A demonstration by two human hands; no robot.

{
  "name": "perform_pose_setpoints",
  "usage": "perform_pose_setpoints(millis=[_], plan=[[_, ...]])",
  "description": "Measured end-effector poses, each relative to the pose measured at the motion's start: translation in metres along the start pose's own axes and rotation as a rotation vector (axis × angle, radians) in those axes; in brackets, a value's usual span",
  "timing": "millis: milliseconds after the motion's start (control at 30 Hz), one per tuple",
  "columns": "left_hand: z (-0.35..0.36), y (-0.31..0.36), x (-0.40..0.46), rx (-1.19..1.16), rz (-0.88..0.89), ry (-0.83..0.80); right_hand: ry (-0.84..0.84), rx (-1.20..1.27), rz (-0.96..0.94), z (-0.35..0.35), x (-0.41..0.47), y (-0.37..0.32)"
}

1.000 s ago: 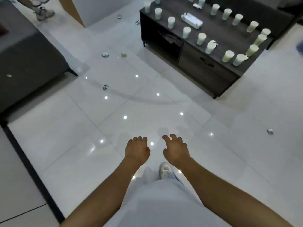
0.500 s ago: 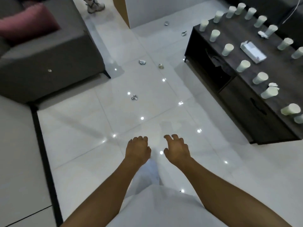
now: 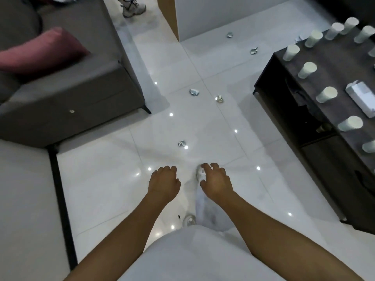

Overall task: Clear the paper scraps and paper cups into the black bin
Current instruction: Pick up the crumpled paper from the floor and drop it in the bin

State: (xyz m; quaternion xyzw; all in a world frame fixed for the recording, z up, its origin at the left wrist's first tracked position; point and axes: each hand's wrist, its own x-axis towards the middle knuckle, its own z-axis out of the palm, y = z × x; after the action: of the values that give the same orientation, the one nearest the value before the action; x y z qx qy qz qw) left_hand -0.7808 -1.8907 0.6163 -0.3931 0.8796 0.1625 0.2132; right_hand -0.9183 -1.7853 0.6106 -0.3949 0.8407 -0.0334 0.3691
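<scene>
The step in hand looks like the approach: walking toward litter, nothing gathered yet. Largest first: the grey sofa (image 3: pixel 67 94) fills ten o'clock, the dark cabinet (image 3: pixel 332 126) three o'clock, with upright paper cups (image 3: pixel 326 94) standing across its top. The white tiled floor (image 3: pixel 105 179) runs between them as a lane toward twelve o'clock. Both hands hang empty, the left hand (image 3: pixel 164 182) with fingers loosely curled, the right hand (image 3: pixel 216 182) slightly spread. The nearest paper scrap (image 3: pixel 181 143) lies at twelve o'clock just ahead; further scraps (image 3: pixel 194 92) sit beyond. The next move probably calls for stooping and pinching it (the black bin is nowhere in view). Another person's shoe (image 3: pixel 134 8) stands at the lane's far end.
</scene>
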Motion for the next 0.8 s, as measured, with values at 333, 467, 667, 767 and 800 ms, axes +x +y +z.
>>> perform_pose_setpoints(millis=[333,467,667,767,800], plan=[[-0.078,-0.027,0.164,-0.055,-0.161,-0.022,-0.061,-0.005,-0.051,-0.084,0.176,-0.027],[-0.086,-0.034,0.211,-0.111,-0.189,-0.055,-0.101,-0.048,-0.016,-0.098,0.224,-0.029],[-0.058,-0.068,0.278,-0.160,-0.193,-0.097,-0.156,-0.019,-0.005,-0.068,0.306,-0.041],[-0.024,-0.092,0.317,-0.169,-0.191,-0.112,-0.167,-0.033,0.019,-0.034,0.357,-0.041],[-0.011,-0.100,0.333,-0.173,-0.190,-0.114,-0.165,-0.031,0.037,-0.021,0.376,-0.039]])
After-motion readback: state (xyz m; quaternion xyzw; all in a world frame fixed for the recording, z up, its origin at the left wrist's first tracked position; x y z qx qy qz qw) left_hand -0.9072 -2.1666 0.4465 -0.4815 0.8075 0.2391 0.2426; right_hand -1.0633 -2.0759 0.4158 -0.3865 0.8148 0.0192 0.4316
